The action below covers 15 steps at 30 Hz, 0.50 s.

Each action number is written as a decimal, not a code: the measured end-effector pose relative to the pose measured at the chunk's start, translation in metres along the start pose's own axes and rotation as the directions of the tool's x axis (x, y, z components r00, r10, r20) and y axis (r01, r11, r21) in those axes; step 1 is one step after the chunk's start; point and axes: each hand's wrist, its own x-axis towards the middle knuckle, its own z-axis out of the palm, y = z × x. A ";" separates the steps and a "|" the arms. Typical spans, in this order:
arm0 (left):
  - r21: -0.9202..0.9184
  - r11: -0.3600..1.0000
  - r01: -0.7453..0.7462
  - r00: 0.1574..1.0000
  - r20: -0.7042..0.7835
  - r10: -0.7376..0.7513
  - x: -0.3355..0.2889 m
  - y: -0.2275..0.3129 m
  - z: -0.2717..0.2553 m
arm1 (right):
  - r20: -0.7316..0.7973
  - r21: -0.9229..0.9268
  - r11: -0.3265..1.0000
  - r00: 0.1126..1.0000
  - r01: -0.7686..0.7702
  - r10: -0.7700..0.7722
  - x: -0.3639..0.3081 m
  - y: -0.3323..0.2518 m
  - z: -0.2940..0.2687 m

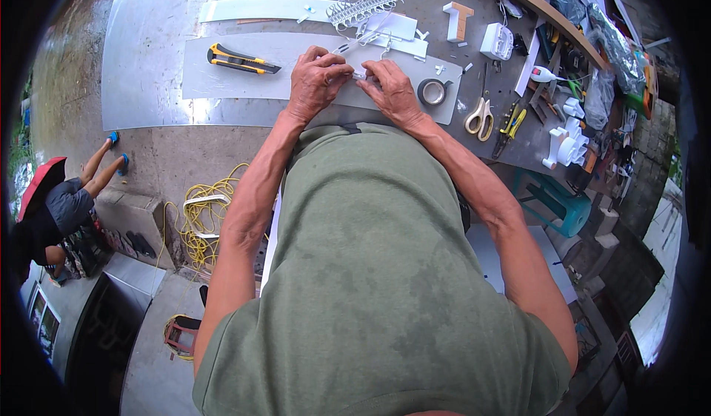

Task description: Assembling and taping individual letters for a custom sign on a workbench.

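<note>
My left hand is closed, its fingertips pinching one side of a small whitish piece above the table's near edge. From the other side, the thumb and fingers of my right hand close on the same piece. Its exact kind is too small to make out. Just beyond my hands lie a white lattice of looped strips and flat white pieces. A yellow and black utility knife rests on the grey sheet, left of my left hand. Beside my right hand sits a roll of dark tape.
Right of the tape are scissors, yellow-handled pliers, a white boxy device and a white T-shaped piece. A teal stool stands below the table's right side. Yellow cord lies on the floor; another person is at far left.
</note>
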 end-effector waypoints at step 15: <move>0.025 1.000 -0.010 0.999 0.048 0.009 0.005 0.002 -0.005 | 0.010 0.159 0.981 0.994 -0.110 0.109 -0.003 0.003 -0.006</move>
